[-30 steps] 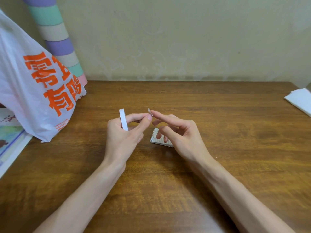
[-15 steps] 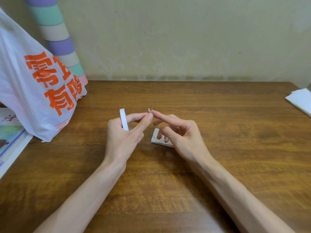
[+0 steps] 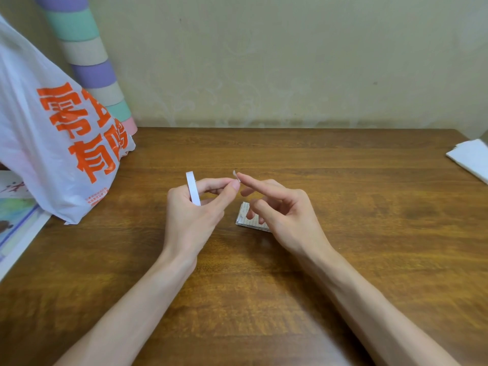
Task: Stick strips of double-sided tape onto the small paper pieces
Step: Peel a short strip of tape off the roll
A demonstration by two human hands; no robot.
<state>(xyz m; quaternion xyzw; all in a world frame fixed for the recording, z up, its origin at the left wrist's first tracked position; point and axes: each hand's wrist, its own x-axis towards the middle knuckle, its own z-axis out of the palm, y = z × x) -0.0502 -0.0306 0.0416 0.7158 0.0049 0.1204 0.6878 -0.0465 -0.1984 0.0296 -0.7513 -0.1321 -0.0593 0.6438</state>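
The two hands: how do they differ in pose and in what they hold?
The left hand curls round the white tape roll; the right hand grips nothing, forefinger straight. The left hand is beside the paper pieces; the right hand is over them. Both touch a small tape strip.

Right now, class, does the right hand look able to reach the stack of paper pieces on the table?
Probably yes. The right hand is directly over the stack of paper pieces, with nothing lying between them. The left hand, gripping the tape roll, sits off to the side.
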